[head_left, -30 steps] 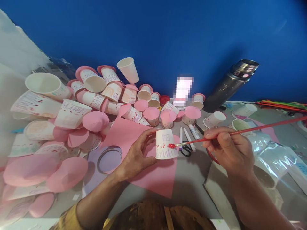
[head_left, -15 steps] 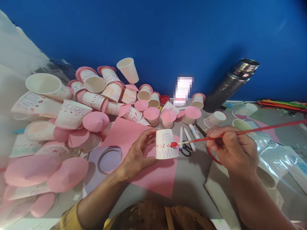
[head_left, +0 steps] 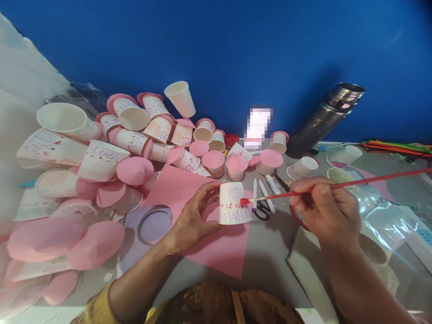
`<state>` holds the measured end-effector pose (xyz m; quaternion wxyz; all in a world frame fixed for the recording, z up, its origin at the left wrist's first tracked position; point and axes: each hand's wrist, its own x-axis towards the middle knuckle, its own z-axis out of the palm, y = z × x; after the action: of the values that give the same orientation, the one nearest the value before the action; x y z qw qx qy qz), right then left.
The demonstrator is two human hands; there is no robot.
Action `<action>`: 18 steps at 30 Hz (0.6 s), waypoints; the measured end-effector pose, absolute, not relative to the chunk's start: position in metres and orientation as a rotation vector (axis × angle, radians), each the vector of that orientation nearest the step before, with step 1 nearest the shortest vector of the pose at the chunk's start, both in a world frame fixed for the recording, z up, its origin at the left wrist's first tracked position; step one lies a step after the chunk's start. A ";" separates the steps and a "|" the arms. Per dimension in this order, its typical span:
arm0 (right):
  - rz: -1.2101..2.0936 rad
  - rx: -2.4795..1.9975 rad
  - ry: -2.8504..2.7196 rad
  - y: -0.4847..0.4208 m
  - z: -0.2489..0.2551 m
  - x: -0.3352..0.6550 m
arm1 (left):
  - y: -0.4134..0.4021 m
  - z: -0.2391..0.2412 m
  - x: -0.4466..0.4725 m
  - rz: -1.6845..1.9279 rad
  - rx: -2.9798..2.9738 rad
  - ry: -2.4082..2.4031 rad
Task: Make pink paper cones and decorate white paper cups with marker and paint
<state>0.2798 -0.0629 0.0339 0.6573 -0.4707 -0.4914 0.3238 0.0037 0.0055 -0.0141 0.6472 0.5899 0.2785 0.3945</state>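
On the pink paper sheet, your left hand grips the inverted paper cup; your right hand, right of the cup, pinches the paintbrush, tip touching the cup.

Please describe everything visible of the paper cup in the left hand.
The paper cup is white and stands upside down on a pink paper sheet. Its wall bears a purple square, red dabs and a purple zigzag near the rim. The left hand grips its left side; a red-tipped paintbrush, held by the right hand, touches its right side.
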 end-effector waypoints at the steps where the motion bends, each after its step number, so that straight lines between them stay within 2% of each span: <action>1: 0.719 -1.059 -1.095 -0.062 0.035 0.280 | 0.005 -0.014 0.004 0.899 1.341 0.627; 18: 0.737 -1.012 -1.126 -0.062 0.035 0.276 | 0.005 -0.015 0.005 0.908 1.355 0.592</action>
<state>0.2760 -0.0625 0.0355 0.6661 -0.4483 -0.4989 0.3263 0.0049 0.0050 -0.0148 0.6466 0.5958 0.2601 0.3991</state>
